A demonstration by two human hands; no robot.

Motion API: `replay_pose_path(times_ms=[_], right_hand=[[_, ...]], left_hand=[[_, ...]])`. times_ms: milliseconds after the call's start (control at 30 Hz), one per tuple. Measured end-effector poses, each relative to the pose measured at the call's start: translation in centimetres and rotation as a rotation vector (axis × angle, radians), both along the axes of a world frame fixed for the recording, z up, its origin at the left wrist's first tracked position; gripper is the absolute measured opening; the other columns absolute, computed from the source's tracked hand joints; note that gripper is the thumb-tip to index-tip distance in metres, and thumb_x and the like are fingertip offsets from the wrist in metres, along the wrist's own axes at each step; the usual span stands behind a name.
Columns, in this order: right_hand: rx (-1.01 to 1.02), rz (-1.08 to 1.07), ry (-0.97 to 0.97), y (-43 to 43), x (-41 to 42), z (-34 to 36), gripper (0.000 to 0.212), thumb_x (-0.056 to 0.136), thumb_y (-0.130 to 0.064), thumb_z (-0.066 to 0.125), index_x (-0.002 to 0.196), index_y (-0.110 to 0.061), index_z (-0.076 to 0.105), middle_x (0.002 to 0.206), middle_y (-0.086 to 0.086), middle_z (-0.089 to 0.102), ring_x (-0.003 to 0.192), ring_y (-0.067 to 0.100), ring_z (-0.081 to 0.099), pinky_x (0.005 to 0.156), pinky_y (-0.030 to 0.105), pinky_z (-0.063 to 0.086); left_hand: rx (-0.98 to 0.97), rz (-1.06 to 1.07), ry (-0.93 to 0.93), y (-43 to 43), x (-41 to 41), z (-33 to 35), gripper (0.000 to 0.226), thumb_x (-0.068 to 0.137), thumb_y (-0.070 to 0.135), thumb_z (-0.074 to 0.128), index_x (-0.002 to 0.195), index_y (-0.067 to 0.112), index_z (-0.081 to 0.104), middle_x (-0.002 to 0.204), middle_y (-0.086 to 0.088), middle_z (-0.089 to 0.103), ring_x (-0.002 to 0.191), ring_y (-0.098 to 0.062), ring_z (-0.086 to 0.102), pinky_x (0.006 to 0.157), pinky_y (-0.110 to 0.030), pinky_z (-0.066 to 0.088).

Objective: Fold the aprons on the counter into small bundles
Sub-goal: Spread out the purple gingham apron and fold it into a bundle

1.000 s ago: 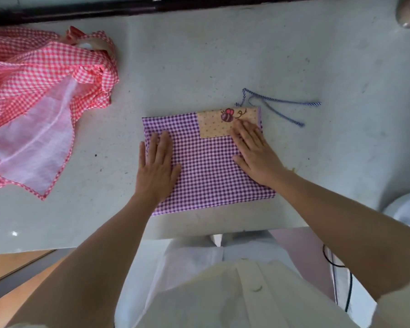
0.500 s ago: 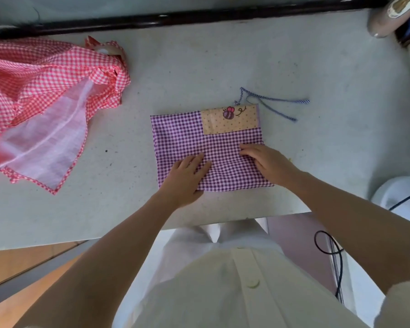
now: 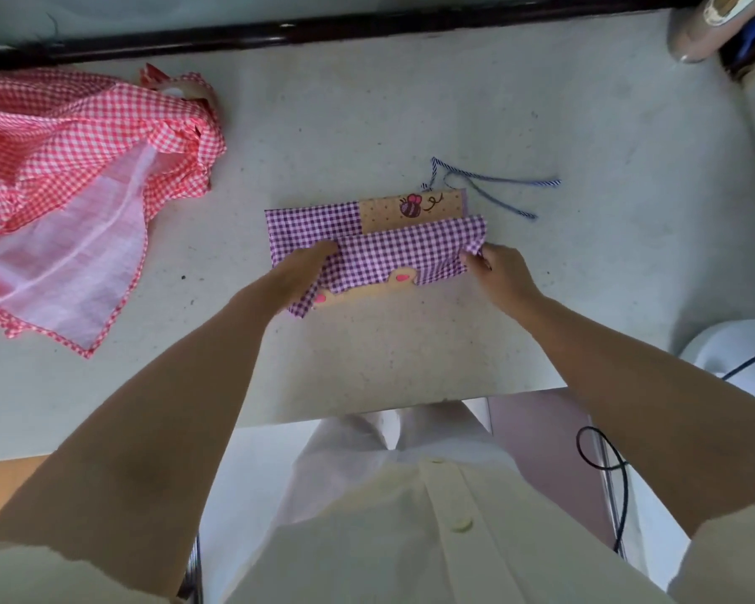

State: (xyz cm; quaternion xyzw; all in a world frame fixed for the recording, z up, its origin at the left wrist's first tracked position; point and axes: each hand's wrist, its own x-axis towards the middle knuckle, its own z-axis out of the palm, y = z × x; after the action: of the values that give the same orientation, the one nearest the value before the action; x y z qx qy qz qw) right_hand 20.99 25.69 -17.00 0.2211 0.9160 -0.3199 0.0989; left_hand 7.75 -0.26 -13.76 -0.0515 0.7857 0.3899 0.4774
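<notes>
Pale worktop (image 3: 367,124) is carrying both aprons. At left, the red gingham apron (image 3: 62,137) is lying loose, not yet folded. At centre, the left hand (image 3: 299,272) is pinching the near-left edge of the purple gingham apron (image 3: 410,250), its grip closed on cloth; a second ago both palms were pressing it flat. The near half is now lifting toward the far edge. The right hand (image 3: 497,272) is pinching the near-right corner, grip likewise closed. Judgement: another halving fold is proceeding.

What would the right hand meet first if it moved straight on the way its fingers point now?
The purple apron, whose corner the right hand pinches; further on, probably the bee patch, though depth is unclear.
</notes>
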Motion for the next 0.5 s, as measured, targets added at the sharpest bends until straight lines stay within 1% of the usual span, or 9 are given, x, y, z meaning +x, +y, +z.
replay_pose_path(times_ms=[33,67,133,167,233,267,333,400,500], right_hand=[[0.008,-0.023,-0.009,0.0,-0.7,-0.2,0.022,0.102,-0.022,0.049,0.084,-0.009,0.053,0.064,-0.002,0.045,0.053,0.001,0.037,0.05,0.013,0.025],[0.013,-0.046,-0.029,0.2,-1.3,-0.5,0.025,0.103,-0.023,0.047,0.083,-0.009,0.051,0.063,-0.002,0.045,0.053,0.005,0.039,0.05,0.016,0.025],[0.035,-0.079,-0.058,0.4,-2.5,-1.0,0.028,0.104,-0.026,0.043,0.085,-0.008,0.052,0.071,0.003,0.051,0.062,0.016,0.046,0.053,0.025,0.029],[0.044,-0.093,-0.078,0.4,-2.9,-1.4,0.03,0.105,-0.027,0.04,0.089,-0.007,0.056,0.077,0.006,0.053,0.069,0.019,0.049,0.058,0.026,0.03],[0.069,-0.115,-0.106,0.1,-3.5,-1.7,0.036,0.106,-0.028,0.036,0.099,-0.003,0.061,0.085,0.007,0.054,0.078,0.02,0.05,0.066,0.029,0.033],[0.078,-0.125,-0.116,-0.2,-3.8,-1.9,0.038,0.106,-0.027,0.034,0.102,-0.002,0.061,0.087,0.006,0.054,0.08,0.02,0.051,0.068,0.029,0.033],[0.066,-0.158,-0.122,-0.6,-3.9,-2.0,0.035,0.106,-0.025,0.032,0.099,-0.004,0.059,0.089,0.006,0.055,0.082,0.022,0.054,0.068,0.03,0.034],[0.005,-0.207,-0.089,-1.0,-3.6,-2.0,0.027,0.104,-0.025,0.034,0.094,-0.01,0.054,0.091,0.007,0.059,0.083,0.024,0.057,0.067,0.032,0.04],[-0.037,-0.195,0.016,-1.2,-2.7,-2.1,0.033,0.101,-0.039,0.042,0.105,-0.012,0.06,0.092,0.001,0.063,0.081,0.018,0.06,0.067,0.029,0.05]], left_hand=[[0.06,0.081,-0.024,-1.0,0.0,0.3,0.058,0.101,0.056,0.021,0.126,0.014,0.052,0.124,-0.01,0.059,0.098,-0.021,0.062,0.082,-0.032,0.053],[0.133,0.174,-0.043,-2.1,-0.1,0.2,0.072,0.098,0.064,0.009,0.129,0.016,0.052,0.127,-0.008,0.06,0.105,-0.021,0.061,0.093,-0.034,0.052],[0.236,0.343,-0.071,-4.5,0.3,-0.5,0.09,0.089,0.072,-0.008,0.143,0.022,0.043,0.145,-0.004,0.05,0.132,-0.022,0.048,0.119,-0.044,0.023],[0.248,0.382,-0.071,-5.3,0.8,-0.8,0.093,0.086,0.073,-0.011,0.145,0.023,0.041,0.148,-0.003,0.047,0.136,-0.023,0.043,0.121,-0.046,0.013],[0.212,0.39,-0.013,-6.0,1.8,-1.4,0.085,0.085,0.079,0.007,0.139,0.026,0.047,0.143,-0.002,0.052,0.132,-0.022,0.047,0.118,-0.048,0.017],[0.173,0.35,0.053,-6.0,2.2,-1.6,0.073,0.085,0.077,0.03,0.132,0.026,0.051,0.136,-0.001,0.058,0.124,-0.021,0.053,0.114,-0.046,0.029],[0.059,0.246,0.228,-5.5,2.5,-2.4,0.043,0.087,0.047,0.066,0.119,0.019,0.059,0.111,0.001,0.067,0.102,-0.018,0.061,0.093,-0.035,0.048],[-0.078,0.26,0.389,-4.8,2.5,-3.6,0.018,0.09,0.026,0.066,0.097,0.011,0.061,0.083,0.002,0.064,0.081,-0.019,0.058,0.07,-0.027,0.047],[-0.215,0.253,0.578,-3.7,2.6,-3.9,0.021,0.097,0.025,0.056,0.082,0.011,0.052,0.065,0.006,0.05,0.065,-0.017,0.047,0.053,-0.022,0.032]])
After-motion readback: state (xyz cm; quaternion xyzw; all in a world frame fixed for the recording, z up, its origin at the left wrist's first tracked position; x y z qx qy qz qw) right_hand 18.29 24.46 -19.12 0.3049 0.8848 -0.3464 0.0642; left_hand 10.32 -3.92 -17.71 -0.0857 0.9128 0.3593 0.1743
